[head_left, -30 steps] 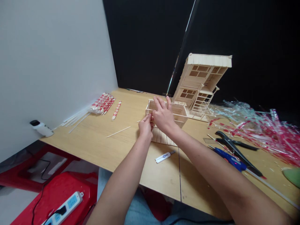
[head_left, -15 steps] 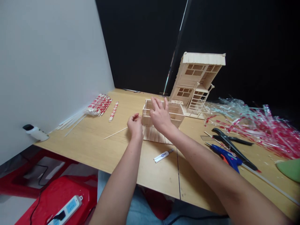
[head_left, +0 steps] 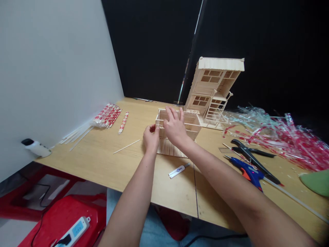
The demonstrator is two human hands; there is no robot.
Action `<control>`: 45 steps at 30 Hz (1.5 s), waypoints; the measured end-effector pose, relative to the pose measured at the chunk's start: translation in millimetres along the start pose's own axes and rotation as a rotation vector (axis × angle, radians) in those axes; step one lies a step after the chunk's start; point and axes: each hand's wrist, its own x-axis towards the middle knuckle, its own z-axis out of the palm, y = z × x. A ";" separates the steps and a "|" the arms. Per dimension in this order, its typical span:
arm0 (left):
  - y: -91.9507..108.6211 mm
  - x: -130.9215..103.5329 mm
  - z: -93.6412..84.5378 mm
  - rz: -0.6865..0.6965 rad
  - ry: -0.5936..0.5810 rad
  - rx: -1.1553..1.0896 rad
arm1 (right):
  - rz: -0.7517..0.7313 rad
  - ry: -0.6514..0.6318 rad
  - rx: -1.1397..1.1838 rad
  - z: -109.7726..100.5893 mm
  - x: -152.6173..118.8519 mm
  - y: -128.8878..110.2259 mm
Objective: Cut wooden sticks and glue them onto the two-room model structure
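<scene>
A small open-topped box of thin wooden sticks (head_left: 191, 127) stands on the table before me, with a slatted stick floor (head_left: 171, 148) along its near side. My left hand (head_left: 151, 138) is at its left corner, fingers curled against the upright edge. Over the near left part of the box lies my right hand (head_left: 175, 127); its thumb side is pinched at the rail, while the other fingers stretch up apart. What sits between those fingertips is hidden. One loose thin stick (head_left: 126, 146) lies left of my left hand.
Behind the box stands a two-storey stick house (head_left: 213, 89). At right are a blue glue gun (head_left: 245, 169), black-handled cutters (head_left: 253, 157) and crumpled plastic wrappers (head_left: 277, 137). Wrapped chopsticks (head_left: 108, 115), glue sticks (head_left: 77, 137) and a white bottle (head_left: 37, 148) lie left. A small white-handled blade (head_left: 178, 171) lies in front.
My left hand has moved slightly right and up, off the loose stick's end and onto the box corner. My right hand stays at the box. The view has shifted slightly.
</scene>
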 end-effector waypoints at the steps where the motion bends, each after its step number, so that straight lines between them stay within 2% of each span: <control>1: 0.6 -0.5 -0.3 0.005 0.003 0.013 | 0.000 -0.004 -0.005 -0.6 0.1 -0.5; 18: 6.1 -5.4 -0.8 0.012 0.027 0.011 | 0.017 0.002 -0.007 -3.0 -1.8 0.4; 24: 7.7 -7.3 -0.2 -0.015 0.008 0.060 | 0.019 0.038 0.012 5.0 -5.9 4.6; 26: 11.8 -10.0 -1.9 0.036 0.037 0.158 | 0.019 0.066 0.009 8.9 -7.2 5.7; 29: 21.8 -16.5 -6.0 0.232 0.153 0.377 | 0.027 0.095 0.021 13.1 -9.0 6.5; 31: 28.2 -21.2 -8.4 0.358 0.190 0.508 | 0.036 0.099 0.040 14.7 -9.9 6.6; 36: 33.1 -25.0 -8.6 0.515 0.102 0.738 | 0.035 0.127 0.032 16.9 -11.2 6.5; 45: 34.7 -16.7 -4.5 0.582 0.039 0.845 | 0.046 0.124 0.022 20.1 -10.8 6.9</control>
